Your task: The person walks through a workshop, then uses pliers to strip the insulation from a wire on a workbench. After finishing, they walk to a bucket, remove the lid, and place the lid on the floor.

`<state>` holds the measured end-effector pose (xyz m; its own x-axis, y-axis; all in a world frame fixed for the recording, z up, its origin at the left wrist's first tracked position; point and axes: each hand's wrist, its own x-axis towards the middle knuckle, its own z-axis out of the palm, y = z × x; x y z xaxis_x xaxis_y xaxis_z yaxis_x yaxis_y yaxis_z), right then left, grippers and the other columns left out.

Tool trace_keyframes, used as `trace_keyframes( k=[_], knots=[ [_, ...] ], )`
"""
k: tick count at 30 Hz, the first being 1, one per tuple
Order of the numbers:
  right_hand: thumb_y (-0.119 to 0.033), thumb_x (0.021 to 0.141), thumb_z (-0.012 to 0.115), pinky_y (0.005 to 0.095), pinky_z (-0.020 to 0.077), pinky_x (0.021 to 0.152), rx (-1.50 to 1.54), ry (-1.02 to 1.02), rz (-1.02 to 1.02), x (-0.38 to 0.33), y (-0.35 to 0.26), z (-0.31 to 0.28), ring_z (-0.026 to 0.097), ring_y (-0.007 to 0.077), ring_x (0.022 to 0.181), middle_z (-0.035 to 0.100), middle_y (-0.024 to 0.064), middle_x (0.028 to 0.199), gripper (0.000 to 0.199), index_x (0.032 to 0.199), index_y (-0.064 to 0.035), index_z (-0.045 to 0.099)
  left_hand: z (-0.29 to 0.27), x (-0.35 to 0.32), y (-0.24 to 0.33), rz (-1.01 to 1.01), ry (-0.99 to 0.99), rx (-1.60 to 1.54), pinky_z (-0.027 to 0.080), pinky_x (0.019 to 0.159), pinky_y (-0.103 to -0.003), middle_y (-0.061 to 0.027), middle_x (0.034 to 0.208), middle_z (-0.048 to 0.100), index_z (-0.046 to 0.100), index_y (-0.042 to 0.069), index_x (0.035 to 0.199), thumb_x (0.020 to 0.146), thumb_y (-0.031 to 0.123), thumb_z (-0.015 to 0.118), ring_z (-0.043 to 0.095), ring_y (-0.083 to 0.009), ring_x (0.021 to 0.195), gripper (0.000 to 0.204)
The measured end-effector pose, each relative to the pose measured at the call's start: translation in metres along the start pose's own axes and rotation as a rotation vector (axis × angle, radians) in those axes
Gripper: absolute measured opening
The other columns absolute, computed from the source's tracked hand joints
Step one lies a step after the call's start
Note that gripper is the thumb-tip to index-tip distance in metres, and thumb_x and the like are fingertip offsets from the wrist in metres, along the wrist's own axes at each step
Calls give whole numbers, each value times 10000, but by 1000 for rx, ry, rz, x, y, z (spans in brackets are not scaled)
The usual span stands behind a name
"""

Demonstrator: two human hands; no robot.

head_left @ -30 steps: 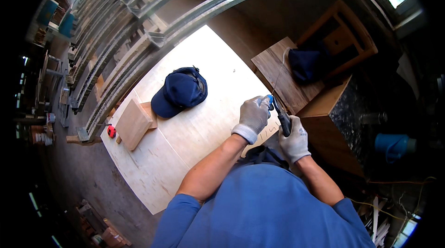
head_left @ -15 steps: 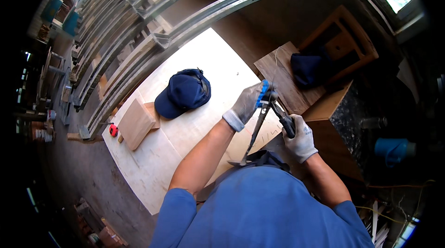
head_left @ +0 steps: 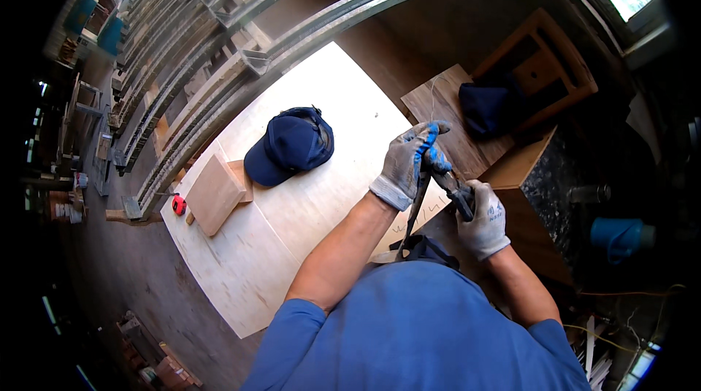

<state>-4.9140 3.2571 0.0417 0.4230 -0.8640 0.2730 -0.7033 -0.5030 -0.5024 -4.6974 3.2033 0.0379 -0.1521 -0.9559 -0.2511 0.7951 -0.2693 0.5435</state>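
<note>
Head view: dark-handled tool [head_left: 460, 197] between both gloved hands, beside the near right edge of the board [head_left: 350, 99]. Could twist or slip if gripped loosely at the handle; could catch the left fingers, bunched so near the tool's far end. Left hand [head_left: 409, 157]: fingers bent, crowded around that end, with a dark strip [head_left: 415, 210] running down toward the waist; exact hold hidden, impossible to tell. Right hand [head_left: 483, 221]: closed round the handle.
</note>
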Motion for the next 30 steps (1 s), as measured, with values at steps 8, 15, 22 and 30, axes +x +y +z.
trace_keyframes(
  k=[8, 15, 22, 30],
  knots=[
    [-134, 796, 793, 479, 537, 751, -328, 0, -282, 40, 24, -27, 645, 378, 875, 658, 170, 1009, 472, 1203, -22, 581, -9, 7, 6, -97, 85, 100, 617, 722, -337, -21, 662, 593, 575, -94, 1329, 1099, 177, 483, 639, -154, 620, 368],
    [-25, 768, 768, 486, 541, 813, -124, -68, -83, 38, 26, -25, 655, 399, 935, 647, 180, 994, 498, 1219, -46, 557, -29, -7, -3, -209, 1, 71, 634, 781, -359, -153, 975, 736, 576, -51, 1332, 1101, 329, 514, 745, -238, 869, 449],
    [54, 722, 758, 450, 546, 768, -94, -44, -44, 27, 26, -20, 665, 386, 890, 639, 181, 1000, 540, 1213, -57, 562, -24, -42, -2, -175, -101, 402, 535, 608, -232, -81, 922, 687, 627, -25, 1320, 1044, 242, 647, 663, -108, 728, 385],
    [35, 721, 781, 444, 544, 774, -84, -18, -28, 23, 20, -21, 662, 377, 881, 635, 168, 993, 565, 1235, -54, 563, -16, -42, 1, 55, -82, 854, 563, 659, -283, -83, 967, 724, 650, -8, 1306, 1022, 169, 629, 684, -138, 760, 335]
  ],
)
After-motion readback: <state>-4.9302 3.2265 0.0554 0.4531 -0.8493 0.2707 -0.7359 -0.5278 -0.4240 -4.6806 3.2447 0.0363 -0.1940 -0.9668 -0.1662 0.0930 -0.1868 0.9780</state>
